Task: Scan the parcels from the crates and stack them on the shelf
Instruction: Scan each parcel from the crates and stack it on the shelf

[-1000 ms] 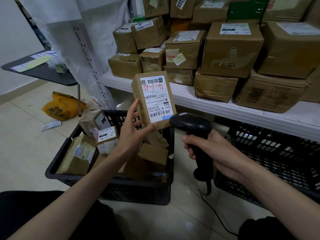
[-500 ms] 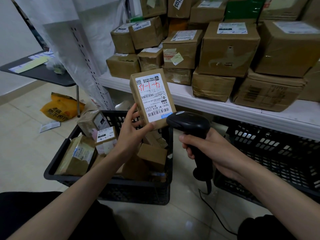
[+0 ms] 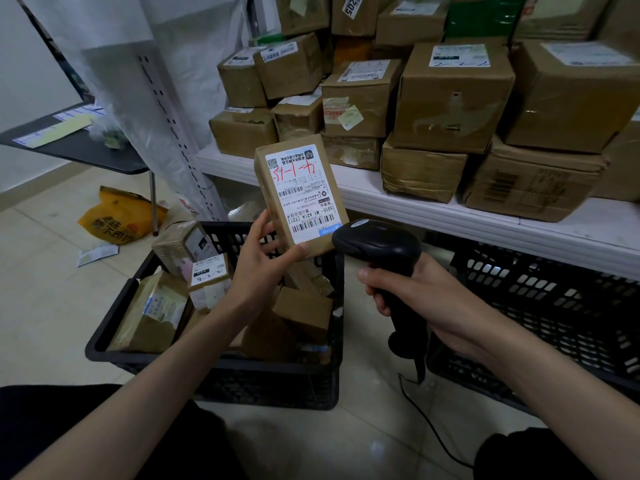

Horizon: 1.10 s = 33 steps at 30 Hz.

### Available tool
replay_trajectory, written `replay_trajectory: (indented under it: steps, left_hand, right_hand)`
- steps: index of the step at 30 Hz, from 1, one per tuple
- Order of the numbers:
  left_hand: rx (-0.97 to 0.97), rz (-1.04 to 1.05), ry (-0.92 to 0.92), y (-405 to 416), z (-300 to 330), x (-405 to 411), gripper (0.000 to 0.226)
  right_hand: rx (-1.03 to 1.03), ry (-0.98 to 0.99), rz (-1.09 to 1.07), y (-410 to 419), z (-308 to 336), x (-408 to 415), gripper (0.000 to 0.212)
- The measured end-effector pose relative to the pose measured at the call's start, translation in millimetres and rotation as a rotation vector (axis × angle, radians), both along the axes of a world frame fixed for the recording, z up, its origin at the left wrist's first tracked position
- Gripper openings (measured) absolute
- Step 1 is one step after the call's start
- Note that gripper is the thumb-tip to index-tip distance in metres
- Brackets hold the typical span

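Above the left black crate (image 3: 214,362) of parcels, the left hand (image 3: 258,268) holds a small brown parcel (image 3: 299,199) upright, its grip pinching the lower end between thumb and fingers, the white label with red writing facing the camera. Just beside the parcel's lower right corner, the right hand (image 3: 426,299) wraps its grip around the handle of a black barcode scanner (image 3: 379,244). Behind them, cardboard boxes (image 3: 450,98) are stacked on the white shelf (image 3: 485,223), with a second black crate (image 3: 554,306) beneath.
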<state>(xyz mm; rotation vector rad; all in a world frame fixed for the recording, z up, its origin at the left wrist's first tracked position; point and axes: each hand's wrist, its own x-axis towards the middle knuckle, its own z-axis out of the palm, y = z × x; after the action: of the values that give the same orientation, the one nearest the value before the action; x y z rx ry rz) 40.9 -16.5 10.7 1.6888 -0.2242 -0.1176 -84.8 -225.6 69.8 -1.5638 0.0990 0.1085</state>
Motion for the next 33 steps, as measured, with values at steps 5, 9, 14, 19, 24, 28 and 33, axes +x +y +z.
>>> replay_trajectory:
  steps: [5, 9, 14, 19, 24, 28, 33]
  left_hand:
    - [-0.005, 0.017, -0.004, -1, 1, 0, 0.104]
    - [-0.007, 0.007, -0.014, 0, 2, 1, 0.103]
    - [-0.032, 0.005, -0.025, -3, 5, 1, 0.098]
    - [-0.071, 0.002, -0.019, -6, 15, 2, 0.099]
    - [-0.118, 0.041, -0.037, -14, 44, 2, 0.079]
    - [-0.164, 0.075, -0.043, -20, 86, 20, 0.069]
    - [-0.208, 0.026, -0.067, -43, 154, 65, 0.052]
  right_hand:
    - [0.013, -0.02, -0.015, 1, 1, 0, 0.02]
    - [0.011, -0.023, -0.017, -1, 1, 0, 0.022]
    - [-0.017, -0.079, -0.104, -12, 2, 2, 0.006]
    - [-0.027, -0.105, -0.203, -28, 5, 5, 0.009]
    - [-0.015, -0.084, -0.274, -39, 12, 5, 0.006]
    - [-0.026, -0.105, -0.298, -45, 23, 6, 0.006]
    - [0.024, -0.127, -0.341, -49, 32, 13, 0.006]
